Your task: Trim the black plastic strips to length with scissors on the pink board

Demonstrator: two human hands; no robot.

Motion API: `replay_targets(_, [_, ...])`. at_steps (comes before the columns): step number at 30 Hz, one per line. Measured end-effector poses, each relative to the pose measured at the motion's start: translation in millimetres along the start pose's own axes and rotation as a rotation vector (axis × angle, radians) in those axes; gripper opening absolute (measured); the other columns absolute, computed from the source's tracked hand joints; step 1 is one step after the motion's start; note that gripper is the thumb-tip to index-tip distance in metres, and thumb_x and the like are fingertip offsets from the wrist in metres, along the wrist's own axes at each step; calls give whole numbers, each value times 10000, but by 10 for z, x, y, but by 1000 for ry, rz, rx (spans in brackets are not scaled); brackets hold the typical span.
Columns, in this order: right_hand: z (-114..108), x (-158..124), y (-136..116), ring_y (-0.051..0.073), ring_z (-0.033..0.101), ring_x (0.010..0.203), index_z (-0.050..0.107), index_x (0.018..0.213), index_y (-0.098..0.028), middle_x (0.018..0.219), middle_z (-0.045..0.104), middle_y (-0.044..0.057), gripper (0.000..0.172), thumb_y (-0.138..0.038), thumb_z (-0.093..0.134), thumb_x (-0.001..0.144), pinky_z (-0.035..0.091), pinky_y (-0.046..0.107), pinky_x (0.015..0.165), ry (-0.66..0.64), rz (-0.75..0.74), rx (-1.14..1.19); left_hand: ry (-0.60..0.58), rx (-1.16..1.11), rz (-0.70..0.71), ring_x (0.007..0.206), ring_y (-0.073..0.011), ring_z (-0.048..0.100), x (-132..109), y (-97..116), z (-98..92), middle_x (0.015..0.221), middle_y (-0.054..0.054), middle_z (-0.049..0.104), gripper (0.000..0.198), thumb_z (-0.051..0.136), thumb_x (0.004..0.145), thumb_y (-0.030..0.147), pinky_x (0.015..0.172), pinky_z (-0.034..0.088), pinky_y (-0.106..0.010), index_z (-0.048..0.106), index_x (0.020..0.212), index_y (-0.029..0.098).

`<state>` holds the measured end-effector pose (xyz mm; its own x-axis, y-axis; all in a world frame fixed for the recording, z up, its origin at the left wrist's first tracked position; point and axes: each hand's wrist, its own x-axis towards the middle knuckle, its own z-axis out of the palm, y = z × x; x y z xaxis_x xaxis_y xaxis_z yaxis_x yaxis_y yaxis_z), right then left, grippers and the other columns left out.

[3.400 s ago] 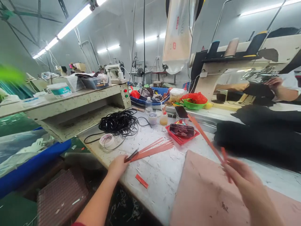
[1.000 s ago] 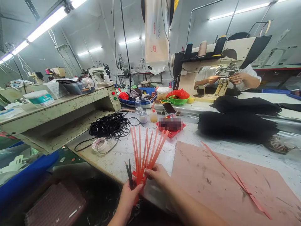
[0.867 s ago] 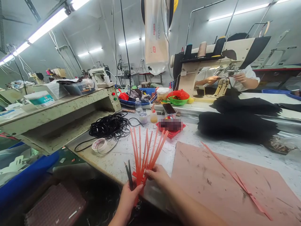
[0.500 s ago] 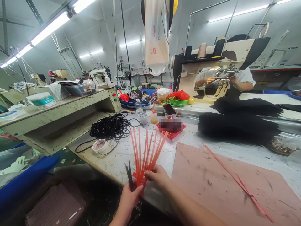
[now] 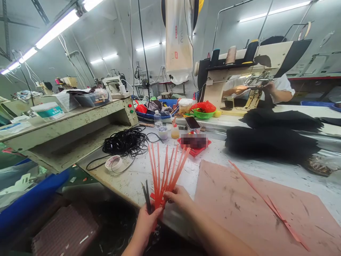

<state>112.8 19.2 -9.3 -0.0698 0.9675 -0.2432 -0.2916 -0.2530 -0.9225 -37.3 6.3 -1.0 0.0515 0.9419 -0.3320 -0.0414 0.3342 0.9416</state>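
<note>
A fan of thin orange-red strips (image 5: 160, 170) stands upright over the table's front edge, its lower ends bunched together. My left hand (image 5: 147, 218) is closed around that lower bunch. It also grips two dark pencil-like sticks (image 5: 146, 196), which poke up beside the strips. My right hand (image 5: 179, 197) pinches the strips from the right side with thumb and fingers. On the pink sheet (image 5: 226, 202) to the right lies another long orange-red strip piece (image 5: 262, 195), apart from both hands.
Coiled black cord (image 5: 124, 141) and a tape roll (image 5: 113, 163) lie left of the strips. Beyond them stand a small squeeze bottle (image 5: 175, 132) and a red tray (image 5: 195, 151). Black fabric pieces (image 5: 269, 144) lie right. A co-worker's hands (image 5: 239, 89) are at a sewing machine (image 5: 215, 85).
My view has shifted very slightly. Both hands hold the strips in nearly the same place; the co-worker's hands have moved a little at the machine.
</note>
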Motion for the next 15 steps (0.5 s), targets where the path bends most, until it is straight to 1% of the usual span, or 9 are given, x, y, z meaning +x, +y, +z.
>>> replay_targets(7, [-1, -19, -7, 123, 536, 547, 625, 635, -131, 592, 614, 14, 376, -472, 727, 514, 406, 272, 589, 8, -3, -10, -7, -13, 6, 605, -194, 602, -47, 65, 28, 583, -13, 667, 287, 784, 450, 284, 607, 452, -257, 626, 648, 149])
replay_targets(15, [-4, -19, -4, 136, 552, 561, 629, 656, -129, 594, 616, 17, 389, -483, 716, 521, 409, 281, 597, -1, -9, -22, -1, -9, 5, 592, -196, 602, -38, 41, 26, 582, -13, 665, 282, 792, 444, 278, 600, 451, -263, 633, 638, 150])
